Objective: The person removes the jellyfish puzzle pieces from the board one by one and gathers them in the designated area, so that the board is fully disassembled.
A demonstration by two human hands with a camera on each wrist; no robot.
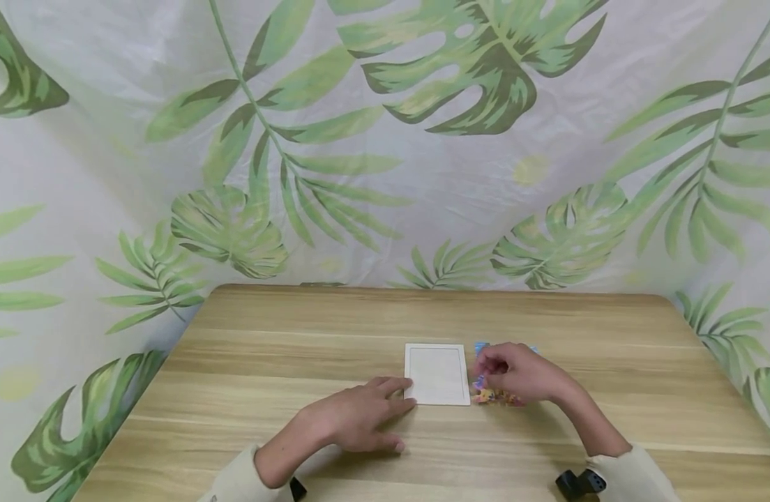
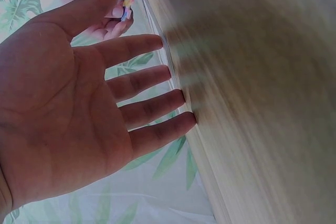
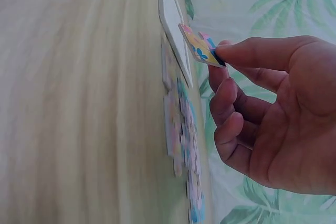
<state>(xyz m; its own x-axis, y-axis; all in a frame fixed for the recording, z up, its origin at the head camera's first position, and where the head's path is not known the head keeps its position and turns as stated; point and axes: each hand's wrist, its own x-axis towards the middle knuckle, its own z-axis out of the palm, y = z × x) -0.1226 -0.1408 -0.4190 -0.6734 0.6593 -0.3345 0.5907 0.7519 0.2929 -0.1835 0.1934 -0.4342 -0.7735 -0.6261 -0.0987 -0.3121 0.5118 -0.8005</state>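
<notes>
A puzzle piece (image 3: 198, 45) with a yellow, pink and blue print is pinched between thumb and fingers of my right hand (image 1: 524, 374). In the right wrist view it is held off the table, near the corner of a white framed board (image 1: 436, 376). More jigsaw pieces (image 3: 189, 145) lie flat beside the board, partly hidden under the right hand in the head view. My left hand (image 1: 363, 417) has its fingers spread and extended, the fingertips at the board's left edge. Nothing is gripped in the left palm, as the left wrist view shows.
The board and pieces lie on a light wood-grain table (image 1: 284, 348). Behind and around it hangs a white cloth (image 1: 335, 230) printed with green leaves. A dark strapped device (image 1: 579, 482) sits at the right wrist.
</notes>
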